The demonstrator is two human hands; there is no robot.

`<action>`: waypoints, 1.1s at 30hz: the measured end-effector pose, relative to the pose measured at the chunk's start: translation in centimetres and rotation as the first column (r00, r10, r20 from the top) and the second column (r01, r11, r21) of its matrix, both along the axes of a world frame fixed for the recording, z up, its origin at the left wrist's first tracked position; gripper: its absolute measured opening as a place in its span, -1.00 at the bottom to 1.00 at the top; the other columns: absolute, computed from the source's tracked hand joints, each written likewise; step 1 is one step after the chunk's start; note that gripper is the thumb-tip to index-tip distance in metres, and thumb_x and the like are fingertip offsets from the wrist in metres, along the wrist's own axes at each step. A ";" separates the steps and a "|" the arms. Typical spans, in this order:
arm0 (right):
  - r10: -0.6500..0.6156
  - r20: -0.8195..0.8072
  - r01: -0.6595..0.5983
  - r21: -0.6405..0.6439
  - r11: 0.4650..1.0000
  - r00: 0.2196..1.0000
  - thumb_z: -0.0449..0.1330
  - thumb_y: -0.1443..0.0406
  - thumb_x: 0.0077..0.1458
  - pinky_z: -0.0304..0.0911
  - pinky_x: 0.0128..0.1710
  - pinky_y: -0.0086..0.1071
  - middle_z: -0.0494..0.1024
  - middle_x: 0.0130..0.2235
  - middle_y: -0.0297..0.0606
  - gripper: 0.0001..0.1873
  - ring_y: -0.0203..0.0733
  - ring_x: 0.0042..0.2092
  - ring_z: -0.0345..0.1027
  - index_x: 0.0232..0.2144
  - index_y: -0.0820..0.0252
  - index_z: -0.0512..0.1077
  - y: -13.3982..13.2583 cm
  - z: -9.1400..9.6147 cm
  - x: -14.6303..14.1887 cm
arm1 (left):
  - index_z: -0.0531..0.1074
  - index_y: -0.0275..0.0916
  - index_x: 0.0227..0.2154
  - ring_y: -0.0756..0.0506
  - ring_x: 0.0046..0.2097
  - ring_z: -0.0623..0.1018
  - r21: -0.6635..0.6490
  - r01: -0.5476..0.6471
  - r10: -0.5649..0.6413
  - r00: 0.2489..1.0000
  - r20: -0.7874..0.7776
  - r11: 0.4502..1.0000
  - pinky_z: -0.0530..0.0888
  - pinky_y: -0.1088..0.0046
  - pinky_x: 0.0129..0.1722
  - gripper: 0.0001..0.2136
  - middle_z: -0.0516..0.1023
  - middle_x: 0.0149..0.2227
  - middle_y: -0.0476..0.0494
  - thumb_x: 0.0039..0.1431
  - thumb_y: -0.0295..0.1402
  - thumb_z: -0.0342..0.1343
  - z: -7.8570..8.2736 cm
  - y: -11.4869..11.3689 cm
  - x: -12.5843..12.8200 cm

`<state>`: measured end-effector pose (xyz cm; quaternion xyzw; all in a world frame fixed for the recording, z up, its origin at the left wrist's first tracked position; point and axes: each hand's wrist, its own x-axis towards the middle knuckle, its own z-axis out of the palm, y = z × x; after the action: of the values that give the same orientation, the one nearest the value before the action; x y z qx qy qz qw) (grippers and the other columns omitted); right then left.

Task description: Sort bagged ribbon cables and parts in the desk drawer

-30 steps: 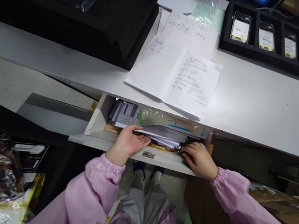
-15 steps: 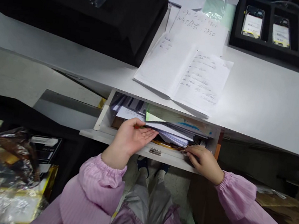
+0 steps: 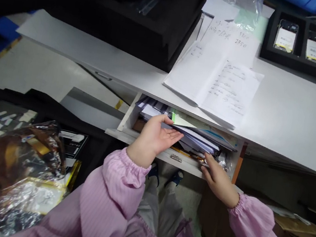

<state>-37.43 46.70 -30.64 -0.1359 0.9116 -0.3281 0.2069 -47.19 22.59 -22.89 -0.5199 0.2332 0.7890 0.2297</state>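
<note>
My left hand is palm up over the front of the pulled-out drawer, its fingers stretched out along the edge of a stack of papers. Its thumb stands apart, near a green-edged clear folder on top of the stack. Whether the hand bears any of the stack's weight, I cannot tell. At the drawer's right front, my right hand has its index finger and thumb apart. The index fingertip reaches inside by small shiny things, too blurred to name. A metal latch sits on the drawer front.
An open notebook lies on the white desk above the drawer. Black foam stands to its left, a black foam tray with phone-like units at back right. Lower left is a clear plastic bag with brownish contents.
The view has shifted, so the desk and drawer appear farther right. My right index finger and thumb have parted from a pinch at the drawer's front edge. My left hand stays by the papers.
</note>
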 end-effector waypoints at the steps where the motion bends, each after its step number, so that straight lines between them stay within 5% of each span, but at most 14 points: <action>1: 0.005 0.017 -0.005 -0.003 1.000 1.000 -0.06 0.20 0.24 0.10 0.20 0.06 0.29 0.21 0.10 -0.50 0.10 0.24 0.12 0.17 0.31 0.19 -0.1 -0.2 -0.2 | 0.31 -0.51 -0.06 -0.34 0.12 0.43 0.002 -0.005 0.005 1.000 0.006 1.000 0.49 0.20 0.04 -0.44 0.41 -0.02 -0.55 -0.28 -0.55 0.01 0.0 0.1 0.0; 9: -0.044 0.231 0.058 -0.052 0.997 0.972 0.13 0.13 0.11 -0.09 0.24 0.13 0.33 0.18 0.03 -0.49 0.16 0.27 0.03 0.08 0.19 0.28 -1.7 -2.6 -2.7 | 0.32 -0.49 -0.09 -0.30 0.14 0.41 0.031 -0.032 0.031 0.999 0.017 0.999 0.39 0.23 0.15 -0.46 0.41 -0.04 -0.47 -0.30 -0.54 0.01 -0.4 0.0 -0.1; 13: -0.089 0.410 0.184 -0.199 0.963 0.908 0.13 0.19 0.08 0.11 0.18 0.03 0.47 0.08 -0.09 -0.58 0.08 0.17 0.24 0.00 0.14 0.38 -1.2 -1.9 -2.9 | 0.31 -0.45 -0.07 -0.32 0.18 0.36 0.051 -0.039 0.038 0.999 0.023 0.998 0.42 0.18 0.12 -0.46 0.38 0.02 -0.49 -0.27 -0.54 0.01 -0.3 -0.1 0.0; 18: -0.185 0.698 0.600 -0.413 0.685 0.691 0.13 0.30 -0.08 0.21 0.14 0.04 0.60 -0.23 -0.19 -0.90 0.07 0.05 0.38 -0.44 0.10 0.45 0.5 -1.7 -3.6 | 0.30 -0.40 -0.07 -0.33 0.20 0.34 0.044 -0.047 0.045 0.998 0.038 0.998 0.42 0.15 0.13 -0.48 0.34 0.06 -0.48 -0.24 -0.55 0.03 -0.3 -0.1 0.1; 22: -0.199 0.768 0.708 -0.413 0.573 0.609 0.07 0.34 -0.10 0.25 0.12 0.11 0.55 -0.46 -0.20 -0.90 0.05 -0.10 0.48 -0.59 0.07 0.34 1.0 -2.4 -4.4 | 0.31 -0.38 -0.10 -0.29 0.19 0.36 0.035 -0.048 0.047 0.998 0.032 0.998 0.42 0.17 0.13 -0.52 0.35 0.05 -0.46 -0.22 -0.55 0.02 -0.3 0.0 0.1; 26: -0.194 0.809 0.778 -0.421 0.466 0.554 0.06 0.36 -0.10 0.19 0.17 0.09 0.59 -0.36 -0.26 -0.87 -0.02 -0.07 0.47 -0.51 0.05 0.39 -0.1 -2.2 -4.3 | 0.33 -0.41 -0.11 -0.29 0.18 0.37 0.041 -0.048 0.047 0.999 0.020 0.998 0.44 0.19 0.11 -0.53 0.38 0.02 -0.46 -0.22 -0.55 0.02 -0.4 -0.1 0.2; 31: -0.260 0.850 0.888 -0.431 0.160 0.459 0.18 0.41 -0.12 0.19 0.22 -0.05 0.60 -0.37 -0.40 -0.87 -0.12 -0.08 0.45 -0.56 0.04 0.42 -1.0 -1.7 -3.4 | 0.34 -0.44 -0.10 -0.31 0.15 0.41 0.072 -0.036 0.035 0.999 0.016 0.997 0.47 0.22 0.08 -0.53 0.41 -0.01 -0.49 -0.21 -0.55 0.02 -0.8 -0.8 0.6; 33: -0.278 0.854 0.898 -0.423 0.121 0.440 0.23 0.42 -0.14 0.20 0.23 -0.13 0.59 -0.41 -0.44 -0.85 -0.19 -0.14 0.47 -0.56 0.04 0.42 -1.0 -1.8 -3.2 | 0.32 -0.48 -0.07 -0.32 0.13 0.43 0.088 -0.014 0.013 1.000 0.009 0.996 0.47 0.22 0.07 -0.52 0.41 -0.01 -0.53 -0.18 -0.55 0.01 -0.9 -1.2 1.1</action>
<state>-40.63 45.70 -32.40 0.2964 0.4517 -0.8144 0.2117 -46.13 21.36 -23.77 -0.5141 0.1936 0.7979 0.2482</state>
